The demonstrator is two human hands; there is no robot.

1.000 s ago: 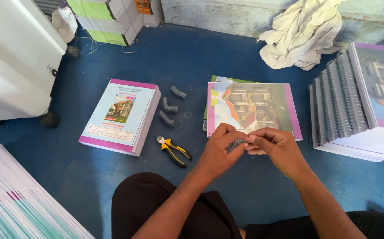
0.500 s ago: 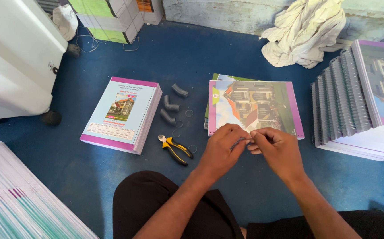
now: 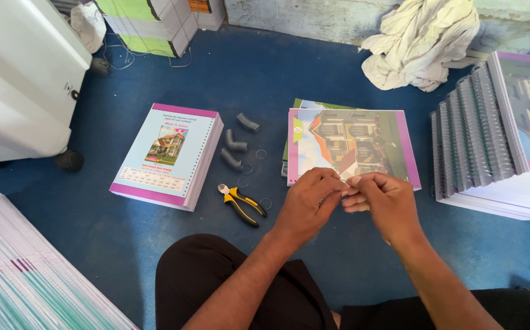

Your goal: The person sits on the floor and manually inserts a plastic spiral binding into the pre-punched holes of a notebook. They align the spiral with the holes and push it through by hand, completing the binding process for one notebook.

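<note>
Head view: both hands meet over the near edge of the booklet (image 3: 353, 143), fingertips pinched together on a small thin wire piece (image 3: 345, 181), barely visible between them. Left hand (image 3: 306, 205) is curled, thumb and forefinger closed narrow on the wire's left end; right hand (image 3: 382, 201) mirrors it, fingers bunched tight on the other end. Looks like the piece is held up close betw. both hands so it can be worked w/ fingertips, not on the floor. Forearms come in from below, converging in a V; wrists are slightly raised, knuckles up.

Left of the grip, near: pliers (image 3: 242, 203), yellow-black handles, lying on the blue floor (image 3: 265, 79) within easy reach. Beyond them, grey tube bits (image 3: 234, 145) and a few wire rings (image 3: 265, 203). Further left: stack of punched pages (image 3: 167, 156), cover up. Right of the grip: pile of spiral-bound books (image 3: 497, 140), spines toward the hands. Far beyond: crumpled cloth (image 3: 421, 40). Far left: a white machine (image 3: 20, 73).
</note>
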